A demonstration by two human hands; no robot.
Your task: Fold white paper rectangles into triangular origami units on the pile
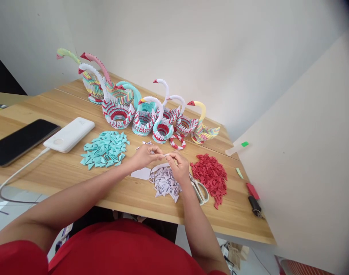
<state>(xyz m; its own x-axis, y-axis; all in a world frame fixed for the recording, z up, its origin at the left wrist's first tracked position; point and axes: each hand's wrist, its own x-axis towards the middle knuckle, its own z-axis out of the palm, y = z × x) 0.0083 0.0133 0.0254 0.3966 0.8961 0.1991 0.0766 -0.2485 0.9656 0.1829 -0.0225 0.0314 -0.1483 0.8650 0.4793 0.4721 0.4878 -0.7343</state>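
Observation:
My left hand (147,155) and my right hand (178,165) meet above the wooden table (62,168), fingertips pinched together on a small white paper piece (165,154). Just below them lies a pile of folded white paper triangles (165,184), with a flat white paper slip (141,173) to its left. A pile of folded teal triangles (105,149) sits left of my hands and a pile of red triangles (211,175) to the right. White-handled scissors (200,190) lie beside my right wrist.
Several modular paper swans (145,114) stand in a row at the back, with a red-white paper ring (177,141). A black phone (20,141) and white power bank (69,134) with cable lie at left. A red-black cutter (253,198) lies near the right wall.

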